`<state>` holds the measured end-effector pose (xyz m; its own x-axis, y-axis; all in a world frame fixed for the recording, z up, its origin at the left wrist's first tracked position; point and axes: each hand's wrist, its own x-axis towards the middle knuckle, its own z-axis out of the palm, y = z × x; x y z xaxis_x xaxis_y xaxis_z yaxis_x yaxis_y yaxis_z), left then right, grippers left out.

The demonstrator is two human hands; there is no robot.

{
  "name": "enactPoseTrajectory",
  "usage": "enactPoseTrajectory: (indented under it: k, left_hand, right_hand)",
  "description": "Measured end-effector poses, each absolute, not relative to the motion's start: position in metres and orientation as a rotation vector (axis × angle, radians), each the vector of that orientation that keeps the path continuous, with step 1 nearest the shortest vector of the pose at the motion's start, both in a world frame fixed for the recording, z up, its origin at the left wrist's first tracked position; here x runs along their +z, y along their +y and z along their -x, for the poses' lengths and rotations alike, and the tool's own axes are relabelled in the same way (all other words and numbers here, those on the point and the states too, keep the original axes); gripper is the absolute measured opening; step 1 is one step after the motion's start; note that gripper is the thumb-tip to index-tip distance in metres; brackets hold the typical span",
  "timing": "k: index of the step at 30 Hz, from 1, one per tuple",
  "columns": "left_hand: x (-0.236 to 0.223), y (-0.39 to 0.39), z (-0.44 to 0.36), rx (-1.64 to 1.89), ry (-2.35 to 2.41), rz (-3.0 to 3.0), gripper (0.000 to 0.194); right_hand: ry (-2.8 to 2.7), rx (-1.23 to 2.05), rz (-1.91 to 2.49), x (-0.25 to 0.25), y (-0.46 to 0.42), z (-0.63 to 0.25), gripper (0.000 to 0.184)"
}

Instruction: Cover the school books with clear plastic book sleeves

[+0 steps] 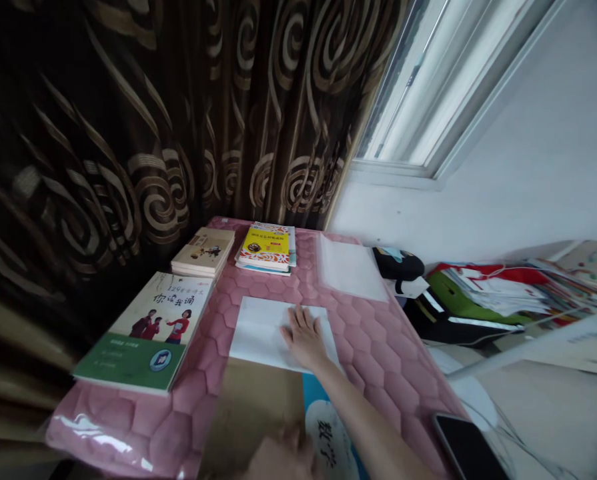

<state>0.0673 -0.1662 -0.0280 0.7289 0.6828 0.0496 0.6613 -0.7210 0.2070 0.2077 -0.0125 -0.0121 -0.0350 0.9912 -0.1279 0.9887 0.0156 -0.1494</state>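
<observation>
White sheet (265, 333) flat on pink desk (378, 347), mid-desk, long axis running 9 to 3 o'clock. Right hand (305, 338) pressed palm-down on sheet's right half, fingers spread toward 12, nothing clamped. Left hand (278, 457) blurred at 6 o'clock edge, on blue booklet (328, 433); grip unreadable. Right hand nearer the sheet. Green book (148, 333) at 9, yellow book (267, 248) at 12, phone (465, 447) at 4.
</observation>
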Motion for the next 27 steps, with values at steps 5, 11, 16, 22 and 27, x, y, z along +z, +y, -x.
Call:
enactPoseTrajectory:
  k: [5, 11, 16, 22, 27]
  left_hand:
    - [0.019, -0.049, -0.077, 0.164, 1.547, -2.662, 0.054]
    - [0.001, 0.012, -0.066, 0.165, 1.676, -2.492, 0.059]
    - [-0.014, 0.012, -0.06, 0.138, 1.606, -2.585, 0.061]
    - [-0.009, 0.014, -0.061, 0.186, 1.672, -2.544, 0.06]
    - [-0.009, 0.024, -0.036, 0.176, 1.838, -2.476, 0.058]
  right_hand:
    - [-2.245, 0.327, 2.135, -0.006, -0.014, -0.209, 0.062]
    - [-2.17, 0.423, 2.136, 0.002, -0.01, -0.204, 0.061]
    - [-2.182, 0.416, 1.83, -0.001, 0.001, -0.171, 0.059]
    - [-2.165, 0.305, 2.042, -0.009, 0.003, -0.2, 0.067]
    - [-2.04, 0.213, 2.297, -0.012, -0.004, -0.248, 0.065]
